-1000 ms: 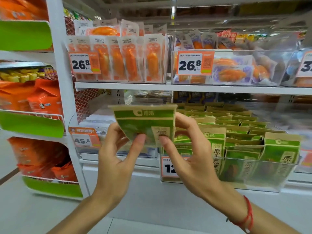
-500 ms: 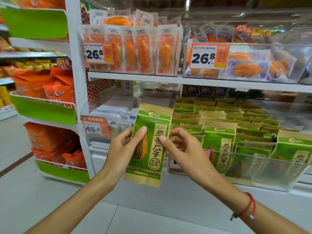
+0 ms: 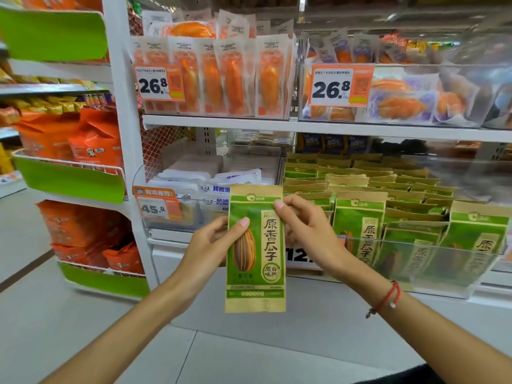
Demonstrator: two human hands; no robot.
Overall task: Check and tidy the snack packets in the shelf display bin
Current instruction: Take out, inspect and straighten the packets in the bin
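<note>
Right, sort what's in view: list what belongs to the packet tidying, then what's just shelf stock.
Job:
green packet, held upright by left hand and right hand
clear bin of matching green packets

Not the job:
orange packs
white packets
orange bags
price tags

We see a white shelf point(image 3: 221, 121) carrying a clear bin point(image 3: 432, 261) of upright green packets point(image 3: 360, 225)

Both forearms are bare of sleeves, and a red cord bracelet point(image 3: 388, 297) with small beads circles the right wrist.
</note>
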